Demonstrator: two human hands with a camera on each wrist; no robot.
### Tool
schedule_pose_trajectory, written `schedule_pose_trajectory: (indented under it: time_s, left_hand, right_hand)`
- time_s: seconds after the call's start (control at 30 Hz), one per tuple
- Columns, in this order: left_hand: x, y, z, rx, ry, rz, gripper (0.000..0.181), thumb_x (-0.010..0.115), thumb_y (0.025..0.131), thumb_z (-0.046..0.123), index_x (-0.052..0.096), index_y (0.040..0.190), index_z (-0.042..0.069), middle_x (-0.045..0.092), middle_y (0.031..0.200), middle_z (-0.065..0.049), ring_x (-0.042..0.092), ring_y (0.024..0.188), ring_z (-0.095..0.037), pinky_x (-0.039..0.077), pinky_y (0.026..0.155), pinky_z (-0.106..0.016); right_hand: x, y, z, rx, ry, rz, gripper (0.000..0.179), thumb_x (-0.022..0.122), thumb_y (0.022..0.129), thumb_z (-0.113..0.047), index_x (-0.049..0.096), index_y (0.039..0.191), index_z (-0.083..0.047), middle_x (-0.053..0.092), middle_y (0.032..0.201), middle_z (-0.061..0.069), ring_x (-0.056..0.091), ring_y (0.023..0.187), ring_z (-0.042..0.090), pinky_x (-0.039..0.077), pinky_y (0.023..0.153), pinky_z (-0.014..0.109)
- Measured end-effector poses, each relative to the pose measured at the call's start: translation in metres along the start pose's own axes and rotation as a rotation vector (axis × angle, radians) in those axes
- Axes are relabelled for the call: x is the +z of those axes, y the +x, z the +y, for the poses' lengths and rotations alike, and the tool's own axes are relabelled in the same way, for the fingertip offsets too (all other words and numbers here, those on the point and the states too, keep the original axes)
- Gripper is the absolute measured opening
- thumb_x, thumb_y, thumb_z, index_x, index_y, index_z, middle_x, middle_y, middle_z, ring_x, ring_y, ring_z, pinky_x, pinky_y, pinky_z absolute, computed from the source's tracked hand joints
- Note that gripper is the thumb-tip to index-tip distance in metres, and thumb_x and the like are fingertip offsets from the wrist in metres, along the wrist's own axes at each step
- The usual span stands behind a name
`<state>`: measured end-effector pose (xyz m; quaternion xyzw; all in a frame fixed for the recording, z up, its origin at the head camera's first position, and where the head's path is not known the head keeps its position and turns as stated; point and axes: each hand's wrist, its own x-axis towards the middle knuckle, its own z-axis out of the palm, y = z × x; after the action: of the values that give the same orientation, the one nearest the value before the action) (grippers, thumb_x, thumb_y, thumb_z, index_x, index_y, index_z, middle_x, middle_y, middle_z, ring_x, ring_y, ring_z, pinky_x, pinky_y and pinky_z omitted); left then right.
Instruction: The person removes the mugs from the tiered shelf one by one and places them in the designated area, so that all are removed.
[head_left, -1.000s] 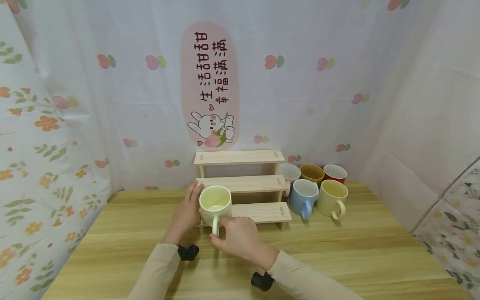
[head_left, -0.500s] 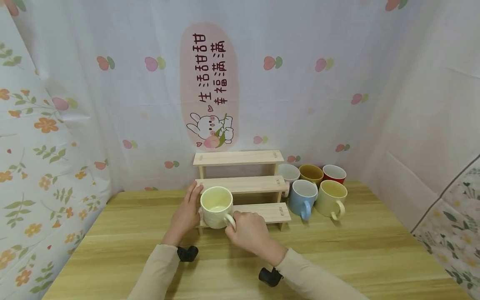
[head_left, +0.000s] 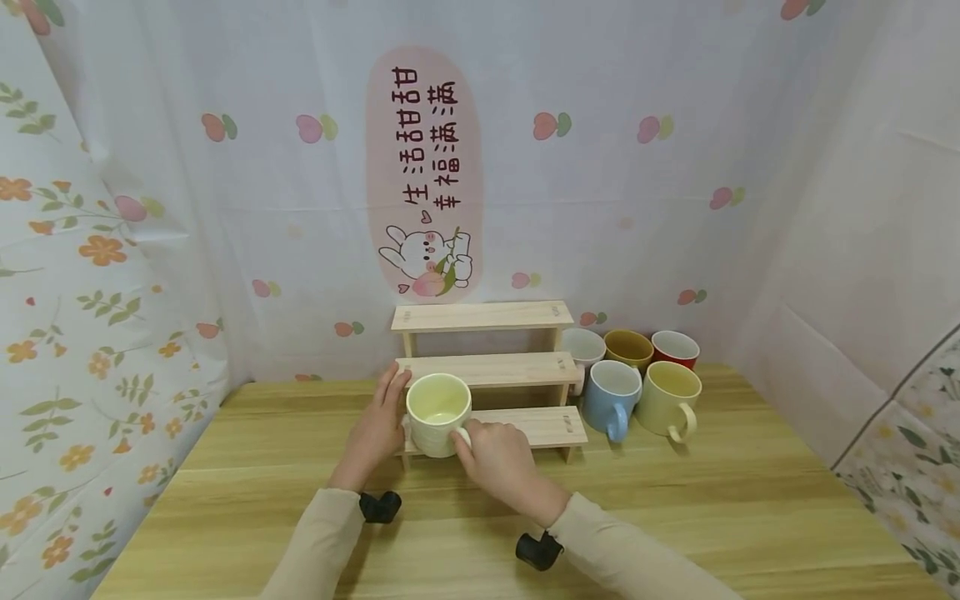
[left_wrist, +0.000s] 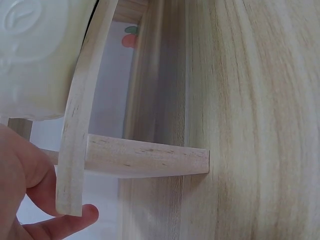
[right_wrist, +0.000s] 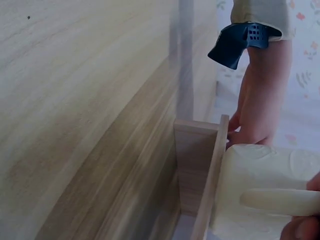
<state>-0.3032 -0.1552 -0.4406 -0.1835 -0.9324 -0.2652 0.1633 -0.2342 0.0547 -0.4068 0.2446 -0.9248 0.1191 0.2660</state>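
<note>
A pale yellow-green mug (head_left: 438, 417) stands upright at the left end of the lowest step of a three-tier wooden shelf (head_left: 525, 427). My right hand (head_left: 498, 462) pinches its handle, which points to the front right; the right wrist view shows the handle (right_wrist: 280, 201) between thumb and fingers. My left hand (head_left: 375, 429) holds the shelf's left end beside the mug. Seen from the left wrist, its fingers (left_wrist: 60, 227) curl round the end of the step board (left_wrist: 75, 150), and the embossed mug side (left_wrist: 40, 60) rests against that board.
Right of the shelf stand a blue mug (head_left: 611, 397), a yellow mug (head_left: 663, 404), a white mug (head_left: 581, 343), a mustard mug (head_left: 628, 346) and a red mug (head_left: 684, 360). A patterned curtain (head_left: 315, 217) hangs behind the wooden table (head_left: 675, 500).
The mug's handle has swung from facing the front to the front right, and my right hand has moved right with it. My left hand stays at the shelf's end.
</note>
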Motion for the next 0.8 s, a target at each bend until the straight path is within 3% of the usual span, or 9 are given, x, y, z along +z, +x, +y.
schedule_pose_trajectory:
  time_s: [0.17,0.43,0.57,0.8]
  left_hand:
    - [-0.001,0.0,0.0,-0.003,-0.005,-0.004,0.083,0.054,0.071,-0.017,0.03,0.144,0.013,0.02,0.155,-0.012,0.039,0.055,-0.016,0.031,0.046,-0.025]
    - [-0.001,0.0,0.001,-0.026,-0.008,-0.04,0.083,0.055,0.075,-0.016,0.027,0.147,0.015,0.014,0.158,-0.009,0.037,0.053,-0.015,0.029,0.046,-0.023]
    - [-0.003,-0.001,0.001,-0.041,-0.018,-0.047,0.084,0.053,0.076,-0.017,0.026,0.148,0.016,0.013,0.159,-0.007,0.038,0.054,-0.017,0.029,0.045,-0.024]
    - [-0.003,-0.002,0.003,-0.012,-0.015,-0.023,0.083,0.053,0.074,-0.017,0.027,0.147,0.015,0.016,0.158,-0.01,0.045,0.062,-0.02,0.03,0.044,-0.024]
  right_hand:
    - [0.003,-0.001,0.002,-0.021,-0.043,0.05,0.03,0.06,0.092,-0.027,0.052,0.065,-0.015,0.038,0.048,-0.009,0.032,0.042,0.005,0.022,0.037,0.018]
    - [0.0,-0.007,0.005,-0.018,-0.004,0.095,0.026,0.062,0.091,-0.025,0.054,0.068,-0.014,0.042,0.05,-0.009,0.034,0.043,0.003,0.024,0.039,0.017]
    - [-0.004,-0.012,0.009,-0.006,0.002,0.155,0.027,0.064,0.089,-0.024,0.053,0.066,-0.015,0.038,0.049,-0.011,0.031,0.044,0.002,0.022,0.04,0.017]
    - [-0.016,-0.022,0.02,0.031,0.017,0.217,0.036,0.066,0.087,-0.023,0.043,0.06,-0.016,0.03,0.049,-0.011,0.027,0.043,0.003,0.018,0.04,0.016]
